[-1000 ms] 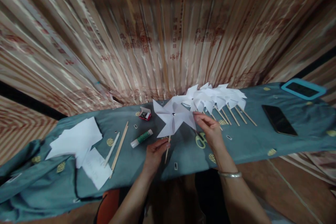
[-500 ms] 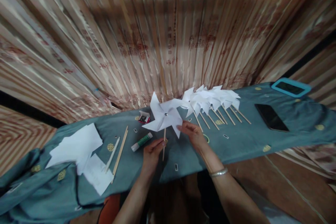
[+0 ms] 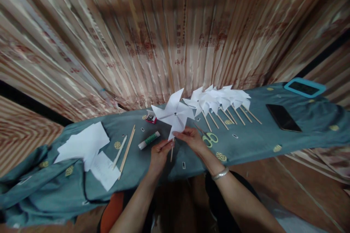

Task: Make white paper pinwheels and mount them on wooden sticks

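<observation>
A white paper pinwheel (image 3: 180,111) with a shiny pin at its centre is held up over the middle of the table. My left hand (image 3: 160,153) is closed round its thin wooden stick, whose lower end shows below the fingers. My right hand (image 3: 191,137) pinches the tip of the lowest blade close to the stick. Just right of that hand lie green-handled scissors (image 3: 210,139). Left of the pinwheel are a glue stick (image 3: 149,140) and a small red box (image 3: 151,118) with an open lid.
Several finished pinwheels (image 3: 218,100) lie overlapping at the back right. A black phone (image 3: 283,117) and a blue-framed device (image 3: 304,87) are further right. On the left are white paper sheets (image 3: 84,142), a white pencil-like stick (image 3: 119,153) and wooden sticks (image 3: 127,151). A green cloth (image 3: 251,142) covers the table.
The pinwheel's blades have turned. My right hand has moved left and down from a right-hand blade to the lowest one, uncovering the scissors. My left hand still holds the stick.
</observation>
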